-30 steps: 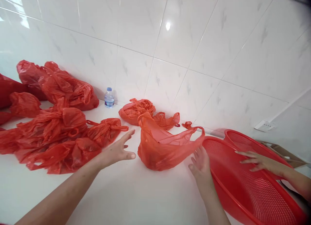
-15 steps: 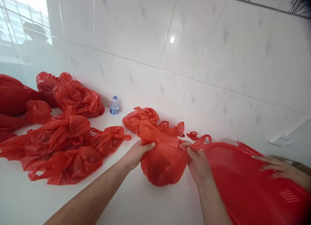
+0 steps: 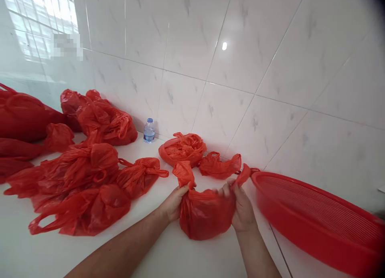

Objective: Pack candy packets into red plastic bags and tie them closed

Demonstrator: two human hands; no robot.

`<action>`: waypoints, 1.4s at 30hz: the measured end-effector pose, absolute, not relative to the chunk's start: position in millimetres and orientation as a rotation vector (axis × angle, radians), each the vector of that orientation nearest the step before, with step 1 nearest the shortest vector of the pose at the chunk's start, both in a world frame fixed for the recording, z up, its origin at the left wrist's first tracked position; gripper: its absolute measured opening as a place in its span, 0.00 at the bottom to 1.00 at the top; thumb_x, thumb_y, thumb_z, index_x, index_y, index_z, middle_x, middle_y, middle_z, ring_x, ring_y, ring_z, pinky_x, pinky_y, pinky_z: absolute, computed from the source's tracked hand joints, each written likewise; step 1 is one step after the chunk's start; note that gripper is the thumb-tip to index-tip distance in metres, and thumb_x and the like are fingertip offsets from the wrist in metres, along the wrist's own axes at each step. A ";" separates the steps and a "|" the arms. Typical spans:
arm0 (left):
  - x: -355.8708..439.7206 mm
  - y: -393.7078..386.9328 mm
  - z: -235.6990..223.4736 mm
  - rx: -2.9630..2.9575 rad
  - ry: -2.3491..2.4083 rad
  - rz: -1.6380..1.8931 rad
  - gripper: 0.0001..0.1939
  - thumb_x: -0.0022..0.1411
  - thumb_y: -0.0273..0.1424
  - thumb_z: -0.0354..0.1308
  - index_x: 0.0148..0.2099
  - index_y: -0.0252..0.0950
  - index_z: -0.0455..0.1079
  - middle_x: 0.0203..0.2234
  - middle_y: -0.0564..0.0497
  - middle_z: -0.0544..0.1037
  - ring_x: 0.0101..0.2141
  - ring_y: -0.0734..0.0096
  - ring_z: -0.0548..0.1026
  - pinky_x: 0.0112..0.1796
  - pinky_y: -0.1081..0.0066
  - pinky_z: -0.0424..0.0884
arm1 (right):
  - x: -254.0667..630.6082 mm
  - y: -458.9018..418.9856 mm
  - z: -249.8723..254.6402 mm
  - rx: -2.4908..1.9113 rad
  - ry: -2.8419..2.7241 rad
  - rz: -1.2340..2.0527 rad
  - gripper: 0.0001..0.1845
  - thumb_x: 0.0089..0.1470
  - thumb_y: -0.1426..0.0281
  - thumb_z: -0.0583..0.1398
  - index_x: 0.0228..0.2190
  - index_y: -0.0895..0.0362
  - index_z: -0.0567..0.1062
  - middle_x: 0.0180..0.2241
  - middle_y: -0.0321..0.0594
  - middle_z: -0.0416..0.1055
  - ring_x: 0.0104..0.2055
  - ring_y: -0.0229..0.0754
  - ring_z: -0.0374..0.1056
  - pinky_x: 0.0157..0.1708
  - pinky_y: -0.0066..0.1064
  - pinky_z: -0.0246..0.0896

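A full red plastic bag (image 3: 206,214) rests on the white counter (image 3: 45,254) straight in front of me. My left hand (image 3: 173,202) is closed round the bag's left handle, which sticks up above my fingers. My right hand (image 3: 242,206) is closed round the right handle, its end pointing up toward the basket. The two hands grip the bag's top from either side, close together.
A large red mesh basket (image 3: 319,226) leans at the right, near my right hand. A pile of tied red bags (image 3: 78,178) fills the left. Two more red bags (image 3: 183,149) lie by the tiled wall, and a small water bottle (image 3: 149,130) stands there.
Both hands went from open and apart to gripping the bag's handles and drew them together over its top. The other person's hand on the basket has left the view.
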State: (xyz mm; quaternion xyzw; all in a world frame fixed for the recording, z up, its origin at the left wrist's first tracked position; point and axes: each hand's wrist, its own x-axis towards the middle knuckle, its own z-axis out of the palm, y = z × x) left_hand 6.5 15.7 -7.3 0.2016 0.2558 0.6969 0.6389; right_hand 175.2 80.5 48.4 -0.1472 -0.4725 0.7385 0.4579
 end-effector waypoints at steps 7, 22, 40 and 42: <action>2.8 15.5 -20.6 0.513 0.660 1.507 0.16 0.53 0.42 0.60 0.36 0.34 0.68 0.22 0.53 0.71 0.23 0.72 0.72 0.29 0.72 0.68 | 156.2 68.4 17.6 -0.533 -1.545 1.899 0.30 0.58 0.48 0.45 0.35 0.58 0.75 0.16 0.30 0.50 0.18 0.32 0.44 0.21 0.27 0.48; 27.2 6.1 -11.2 0.939 1.001 1.409 0.12 0.53 0.34 0.60 0.39 0.33 0.67 0.19 0.51 0.74 0.23 0.65 0.74 0.30 0.66 0.70 | 150.7 57.9 4.6 -0.830 -1.715 1.692 0.18 0.52 0.55 0.58 0.24 0.57 0.69 0.12 0.28 0.55 0.16 0.32 0.49 0.19 0.27 0.42; 17.9 4.6 -17.8 1.034 1.230 1.623 0.08 0.58 0.35 0.53 0.29 0.36 0.64 0.24 0.55 0.69 0.27 0.73 0.66 0.31 0.74 0.63 | 169.8 60.6 11.8 -0.598 -1.309 2.084 0.23 0.51 0.48 0.54 0.30 0.56 0.72 0.17 0.32 0.61 0.19 0.34 0.54 0.27 0.28 0.57; 17.0 4.5 -18.3 0.975 1.137 1.582 0.09 0.57 0.33 0.53 0.27 0.36 0.60 0.22 0.57 0.66 0.24 0.75 0.64 0.28 0.75 0.61 | 169.7 61.4 11.9 -0.600 -1.381 2.053 0.18 0.46 0.54 0.62 0.30 0.56 0.72 0.22 0.33 0.66 0.23 0.36 0.60 0.30 0.29 0.59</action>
